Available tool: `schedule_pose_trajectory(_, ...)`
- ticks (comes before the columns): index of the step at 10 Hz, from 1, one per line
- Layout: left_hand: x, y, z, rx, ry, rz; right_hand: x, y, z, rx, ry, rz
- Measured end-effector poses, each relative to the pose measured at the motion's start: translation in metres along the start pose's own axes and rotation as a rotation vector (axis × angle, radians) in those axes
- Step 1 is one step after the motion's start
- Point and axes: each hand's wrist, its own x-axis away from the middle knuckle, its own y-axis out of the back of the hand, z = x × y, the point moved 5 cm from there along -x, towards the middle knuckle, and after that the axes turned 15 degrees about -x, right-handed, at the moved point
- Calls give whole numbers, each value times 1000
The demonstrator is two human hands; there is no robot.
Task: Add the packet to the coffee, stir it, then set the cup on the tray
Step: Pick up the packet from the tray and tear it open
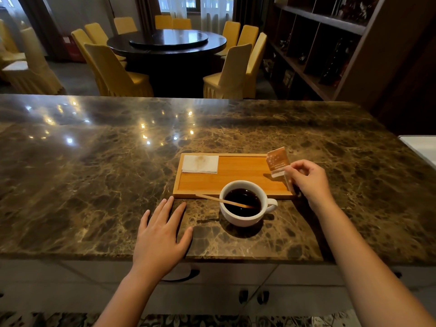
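A white cup (243, 217) of dark coffee stands on the marble counter, just in front of the wooden tray (238, 172), handle to the right. A wooden stir stick (224, 201) leans in the cup, its end over the tray's front edge. My right hand (306, 180) pinches a brown and white packet (278, 160) upright over the tray's right end. My left hand (162, 234) lies flat on the counter, fingers spread, left of the cup and holding nothing.
A folded white napkin (200, 164) with a faint stain lies in the tray's back left corner. The marble counter (94, 173) stretches wide to the left. A white object (422, 147) sits at the right edge. Beyond are a round table and yellow chairs.
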Motion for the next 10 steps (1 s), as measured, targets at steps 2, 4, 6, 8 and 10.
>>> schedule_pose_trajectory(2, 0, -1, 0, -5, -1, 4, 19, 6, 4, -473, -83, -21)
schedule_pose_trajectory(4, 0, -1, 1, -2, 1, 8, 34, -2, 10, -522, -58, 45)
schedule_pose_trajectory(6, 0, -1, 0, 2, -1, 4, 42, -8, 39, -139, 191, 126)
schedule_pose_trajectory(8, 0, -2, 1, 6, -1, 5, 60, -25, 71, 256, 483, 221)
schedule_pose_trajectory(10, 0, -2, 1, 3, 0, 5, 73, -38, 90, 485, 791, 312)
